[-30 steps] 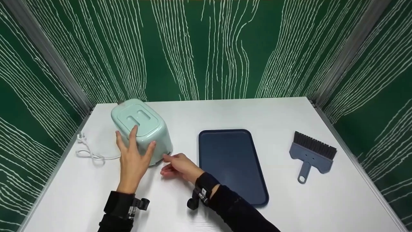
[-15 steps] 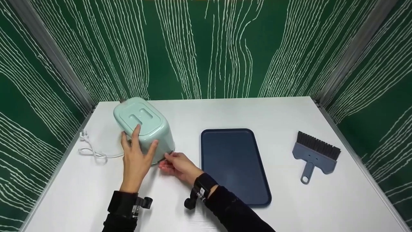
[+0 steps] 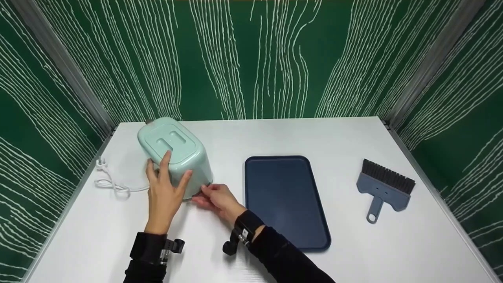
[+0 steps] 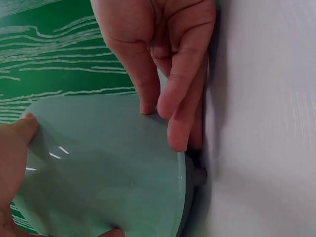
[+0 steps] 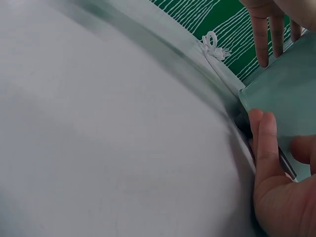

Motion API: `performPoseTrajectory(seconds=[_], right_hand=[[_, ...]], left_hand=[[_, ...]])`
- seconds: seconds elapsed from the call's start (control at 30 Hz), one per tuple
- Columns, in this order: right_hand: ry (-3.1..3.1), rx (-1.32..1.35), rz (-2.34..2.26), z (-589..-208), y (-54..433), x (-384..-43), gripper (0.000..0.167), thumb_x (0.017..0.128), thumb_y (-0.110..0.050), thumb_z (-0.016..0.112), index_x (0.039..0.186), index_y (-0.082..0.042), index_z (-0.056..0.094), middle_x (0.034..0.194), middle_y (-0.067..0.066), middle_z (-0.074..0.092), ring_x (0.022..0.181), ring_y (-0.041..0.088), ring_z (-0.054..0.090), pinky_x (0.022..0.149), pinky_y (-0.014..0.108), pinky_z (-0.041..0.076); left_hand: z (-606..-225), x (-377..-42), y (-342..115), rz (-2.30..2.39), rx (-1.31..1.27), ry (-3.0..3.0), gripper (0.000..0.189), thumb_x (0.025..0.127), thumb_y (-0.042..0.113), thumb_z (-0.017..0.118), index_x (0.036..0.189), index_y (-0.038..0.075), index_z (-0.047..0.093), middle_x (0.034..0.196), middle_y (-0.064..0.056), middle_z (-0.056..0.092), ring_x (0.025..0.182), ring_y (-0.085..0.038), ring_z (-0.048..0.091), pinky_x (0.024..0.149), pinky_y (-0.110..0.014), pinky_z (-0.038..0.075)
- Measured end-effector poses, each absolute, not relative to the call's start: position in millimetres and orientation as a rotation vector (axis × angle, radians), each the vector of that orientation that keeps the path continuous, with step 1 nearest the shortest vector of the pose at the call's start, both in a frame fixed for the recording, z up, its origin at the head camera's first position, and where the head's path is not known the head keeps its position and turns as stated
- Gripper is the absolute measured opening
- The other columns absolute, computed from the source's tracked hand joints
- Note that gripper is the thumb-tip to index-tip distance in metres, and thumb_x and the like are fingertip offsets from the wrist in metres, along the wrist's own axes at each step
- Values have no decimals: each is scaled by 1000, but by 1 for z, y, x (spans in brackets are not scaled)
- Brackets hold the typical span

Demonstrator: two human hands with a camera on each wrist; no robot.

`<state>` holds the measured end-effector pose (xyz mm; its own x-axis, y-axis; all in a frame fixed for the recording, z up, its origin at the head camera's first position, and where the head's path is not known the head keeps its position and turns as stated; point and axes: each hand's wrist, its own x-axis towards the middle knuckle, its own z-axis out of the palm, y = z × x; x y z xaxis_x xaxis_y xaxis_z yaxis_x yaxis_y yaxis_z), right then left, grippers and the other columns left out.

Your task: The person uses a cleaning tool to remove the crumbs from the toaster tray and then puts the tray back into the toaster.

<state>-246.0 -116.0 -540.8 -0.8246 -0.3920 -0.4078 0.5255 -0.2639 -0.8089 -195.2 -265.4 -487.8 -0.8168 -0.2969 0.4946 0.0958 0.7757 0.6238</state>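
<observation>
A mint-green toaster (image 3: pixel 202 167), its top marked by two long recesses, stands at the left of the white table. My left hand (image 3: pixel 162 198) rests on its near end with fingers spread, the thumb on the wall and a fingertip on the top. At the lower near corner, my right hand (image 3: pixel 220 200) pinches the bottom edge, thumb against the side. Its other fingers go beneath the dark base, their tips partly hidden in the head view. In the left wrist view, a small dark foot (image 4: pixel 199 176) shows under the toaster (image 4: pixel 108 163).
A white cord with a plug (image 3: pixel 118 188) lies looped left of the toaster. Right of my right hand is a dark blue tray (image 3: pixel 281 196), partly under my right forearm. Farther right lies a grey-blue hand brush (image 3: pixel 383 190) with dark bristles. Green walls with white lines enclose the table.
My right hand has moved slightly left, its fingers now under the toaster's bottom edge. My left hand stays on the near end. The view has shifted a little.
</observation>
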Motion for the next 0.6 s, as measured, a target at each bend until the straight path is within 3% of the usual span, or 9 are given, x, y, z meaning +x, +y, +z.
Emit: performPoseTrajectory(seconds=[0.27,0.6], right_hand=[[1448,198,-2141,-543,-114,-250,16,106,-4,65,93,-8,55,82,7,72,69,8,73,62,16,60],[1491,142,-2079,-541,-112,-250,18,108,-11,64,92,-9,58,73,5,72,63,8,70,56,16,56]], left_hand=[[-488,-195,-264,-886,142,-2378,80,97,37,81,164,19,41,165,-44,19,134,-63,54,93,-76,56],[-487,-195,-264,-923,147,-2392,80,99,36,79,165,19,38,167,-44,13,139,-68,48,100,-76,54]])
